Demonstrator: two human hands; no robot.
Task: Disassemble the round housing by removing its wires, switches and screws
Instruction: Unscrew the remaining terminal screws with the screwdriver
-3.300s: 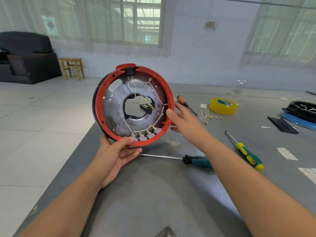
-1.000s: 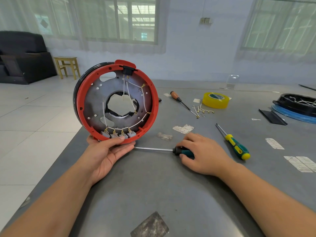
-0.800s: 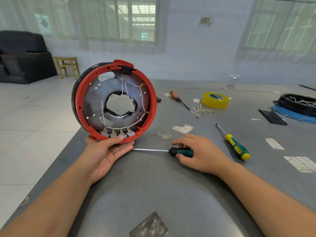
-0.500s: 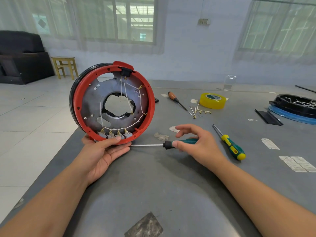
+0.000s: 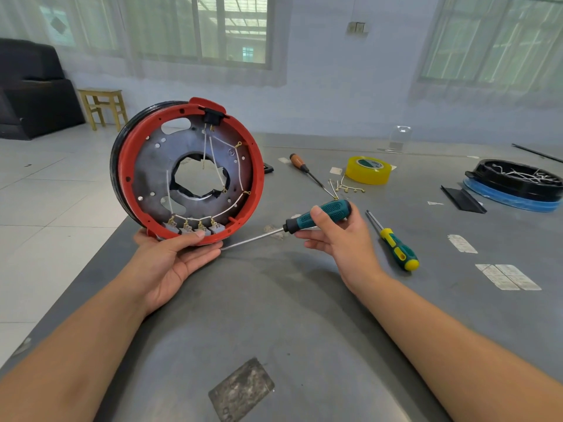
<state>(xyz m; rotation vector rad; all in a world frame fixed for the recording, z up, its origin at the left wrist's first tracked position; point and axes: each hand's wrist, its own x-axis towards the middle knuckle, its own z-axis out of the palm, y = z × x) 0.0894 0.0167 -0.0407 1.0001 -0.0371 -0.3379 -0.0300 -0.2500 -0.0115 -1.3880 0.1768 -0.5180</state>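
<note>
- The round housing (image 5: 185,172), with a red rim and a grey metal plate inside, stands on its edge at the near left corner of the grey table (image 5: 304,315), open face toward the camera.
- White wires (image 5: 240,175) run across the plate, from a black connector (image 5: 211,117) at the top down to a row of four small grey switches (image 5: 195,228) at the bottom of the rim. All of them look to be in place, so I judge the disassembly is at an early point.
- The left hand (image 5: 170,257) holds the housing from below, thumb curled over the rim just in front of the switches.
- The right hand (image 5: 338,236) grasps the teal handle of a long screwdriver (image 5: 292,225). Its tip points to the left and ends very near the left fingers (image 5: 210,254).
- Risk: the housing balances on its edge with one hand, so a hard push with the tool could tip or roll it off the table corner.
- Risk: the tip could slip from a small screw and hit the left thumb or cut a thin wire.
- Farther away lie a yellow-green screwdriver (image 5: 396,248), a wooden-handled screwdriver (image 5: 304,169), a yellow tape roll (image 5: 368,170), some loose brass terminals (image 5: 347,187), and another black housing (image 5: 518,178) on a blue disc.
</note>
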